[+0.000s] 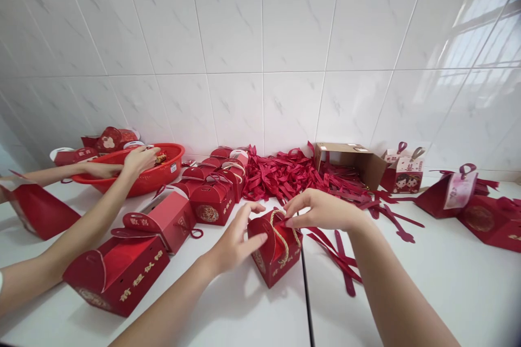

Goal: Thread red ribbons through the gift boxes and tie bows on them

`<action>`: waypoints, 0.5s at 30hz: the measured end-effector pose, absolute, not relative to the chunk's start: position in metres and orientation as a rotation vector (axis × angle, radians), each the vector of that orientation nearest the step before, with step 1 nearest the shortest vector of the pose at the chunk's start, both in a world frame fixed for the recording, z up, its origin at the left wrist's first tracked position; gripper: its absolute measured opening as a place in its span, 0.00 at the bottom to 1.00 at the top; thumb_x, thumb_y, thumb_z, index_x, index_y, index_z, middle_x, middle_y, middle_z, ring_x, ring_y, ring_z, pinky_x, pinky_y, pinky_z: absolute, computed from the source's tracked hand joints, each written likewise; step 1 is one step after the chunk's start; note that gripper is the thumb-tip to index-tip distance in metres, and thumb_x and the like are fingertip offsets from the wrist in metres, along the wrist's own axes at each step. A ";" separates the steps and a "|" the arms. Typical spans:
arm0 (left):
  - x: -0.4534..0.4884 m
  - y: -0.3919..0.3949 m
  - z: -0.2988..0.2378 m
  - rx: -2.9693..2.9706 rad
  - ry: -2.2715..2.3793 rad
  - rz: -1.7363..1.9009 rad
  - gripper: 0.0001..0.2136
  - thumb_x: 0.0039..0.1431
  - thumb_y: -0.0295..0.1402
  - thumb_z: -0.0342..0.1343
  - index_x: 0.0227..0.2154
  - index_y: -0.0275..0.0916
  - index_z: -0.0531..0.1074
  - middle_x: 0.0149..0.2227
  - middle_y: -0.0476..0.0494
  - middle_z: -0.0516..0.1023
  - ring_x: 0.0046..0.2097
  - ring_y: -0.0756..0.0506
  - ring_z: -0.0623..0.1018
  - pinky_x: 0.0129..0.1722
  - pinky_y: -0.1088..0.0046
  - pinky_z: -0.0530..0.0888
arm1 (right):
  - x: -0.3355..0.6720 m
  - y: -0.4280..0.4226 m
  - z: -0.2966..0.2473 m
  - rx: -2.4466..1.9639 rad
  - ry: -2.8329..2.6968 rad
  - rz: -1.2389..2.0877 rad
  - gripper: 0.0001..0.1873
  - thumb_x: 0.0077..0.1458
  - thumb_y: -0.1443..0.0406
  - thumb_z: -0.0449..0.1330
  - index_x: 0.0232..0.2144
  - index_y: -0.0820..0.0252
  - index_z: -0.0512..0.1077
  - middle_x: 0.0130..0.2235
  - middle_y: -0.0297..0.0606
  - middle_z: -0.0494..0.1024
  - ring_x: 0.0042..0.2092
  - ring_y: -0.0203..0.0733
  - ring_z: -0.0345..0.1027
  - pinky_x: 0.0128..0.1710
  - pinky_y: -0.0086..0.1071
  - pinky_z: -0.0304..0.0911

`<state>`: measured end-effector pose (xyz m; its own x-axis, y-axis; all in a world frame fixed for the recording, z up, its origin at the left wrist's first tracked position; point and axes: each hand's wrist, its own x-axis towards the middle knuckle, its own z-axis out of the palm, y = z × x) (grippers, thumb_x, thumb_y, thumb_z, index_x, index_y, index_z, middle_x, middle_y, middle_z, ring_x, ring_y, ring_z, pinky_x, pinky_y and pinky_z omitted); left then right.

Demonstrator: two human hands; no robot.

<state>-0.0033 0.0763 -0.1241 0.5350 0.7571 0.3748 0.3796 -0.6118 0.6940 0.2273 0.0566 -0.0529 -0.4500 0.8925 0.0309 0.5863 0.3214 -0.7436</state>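
Note:
A small red gift box (271, 265) with gold lettering stands in front of me, a twisted cream rope handle (278, 230) looped over its top. My left hand (234, 241) curves round the box's left end, thumb on the near side and forefinger at the back. From the right, my right hand (321, 210) pinches at the top flap beside the rope; its fingertips partly hide what they grip. Loose dark red ribbons (340, 260) lie on the table to the right of the box.
At the left, another person's hands (140, 160) reach into a red plastic basin (175, 165). Red gift boxes (138, 276) stand left and behind; more boxes (488, 219) are at right. A ribbon heap (280, 173) and an open cardboard carton (372, 165) lie by the wall.

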 end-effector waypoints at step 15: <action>0.002 0.067 -0.134 2.375 0.847 0.867 0.14 0.56 0.28 0.48 0.45 0.43 0.68 0.53 0.42 0.66 0.56 0.39 0.63 0.57 0.56 0.60 | 0.269 0.013 -0.012 -0.748 -2.445 1.188 0.08 0.53 0.66 0.59 0.34 0.61 0.78 0.45 0.44 0.77 0.42 0.41 0.71 0.45 0.35 0.65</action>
<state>0.0023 0.0673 -0.1343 0.6097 0.6834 0.4015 0.3860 -0.6985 0.6026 0.2686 0.0126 -0.0119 -0.8113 0.5817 0.0574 0.3145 0.5172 -0.7960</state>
